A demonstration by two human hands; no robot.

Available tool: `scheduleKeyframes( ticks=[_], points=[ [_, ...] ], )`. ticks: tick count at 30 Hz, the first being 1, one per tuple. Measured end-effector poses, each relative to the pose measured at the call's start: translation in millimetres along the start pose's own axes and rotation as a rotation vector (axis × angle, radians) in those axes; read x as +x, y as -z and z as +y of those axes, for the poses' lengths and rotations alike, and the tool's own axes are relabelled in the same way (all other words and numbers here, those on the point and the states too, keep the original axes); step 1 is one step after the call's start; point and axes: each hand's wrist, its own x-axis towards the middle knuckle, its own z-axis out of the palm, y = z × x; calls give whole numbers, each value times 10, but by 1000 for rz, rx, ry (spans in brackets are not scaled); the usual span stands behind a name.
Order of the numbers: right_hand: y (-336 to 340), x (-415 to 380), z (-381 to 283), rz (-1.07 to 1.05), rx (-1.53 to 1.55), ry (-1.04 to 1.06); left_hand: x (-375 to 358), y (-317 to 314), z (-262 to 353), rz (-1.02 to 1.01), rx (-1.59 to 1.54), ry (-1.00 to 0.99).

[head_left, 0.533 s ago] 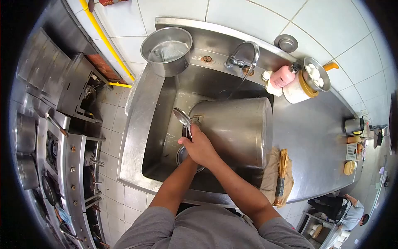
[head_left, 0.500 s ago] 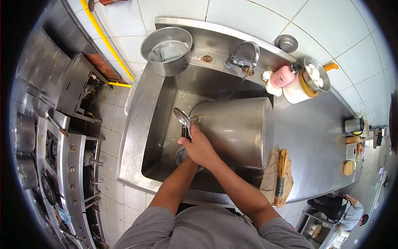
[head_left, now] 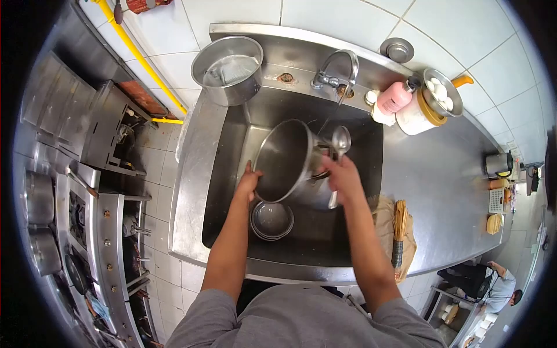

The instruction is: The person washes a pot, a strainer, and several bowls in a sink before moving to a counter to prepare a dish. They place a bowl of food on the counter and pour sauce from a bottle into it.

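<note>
A large steel stockpot [head_left: 282,156] is tilted in the sink, its mouth facing up and towards me. My left hand [head_left: 248,182] is at the near left of its rim, thumb on the edge; some of its fingers are hidden. My right hand [head_left: 344,178], slightly blurred, is closed at the pot's side handle. A metal spoon [head_left: 342,140] is in that same hand, bowl upward, its handle end sticking out below. Small steel bowls [head_left: 272,220] sit stacked on the sink floor below the pot. Thin water runs from the faucet [head_left: 342,64] behind the pot.
A steel pot [head_left: 227,93] with something pale inside stands at the sink's back left corner. Right of the sink are a pink pump bottle [head_left: 394,97], a pan of eggs [head_left: 442,95] on a tub, and a bamboo brush [head_left: 399,235] on brown cloth. A person [head_left: 499,290] stands far right.
The stockpot has turned from lying on its side to mouth upward. My hands have moved apart, left to the rim, right with the spoon to the handle. The stacked bowls are uncovered.
</note>
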Motion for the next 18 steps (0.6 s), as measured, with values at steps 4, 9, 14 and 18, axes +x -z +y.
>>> scheduleKeyframes(
  ticks=[4,9,14,18],
  points=[
    [787,564,778,153,-53,-33,167,-87,-46,130,-156,-160],
    [1050,773,1191,425,-124,-17,-177,-456,115,158,-77,-293],
    [1133,873,1385,525,-164,180,-49,-409,120,297,134,-364],
    [1084,695,1611,499,-200,292,-23,-514,175,224,233,-448]
  ],
)
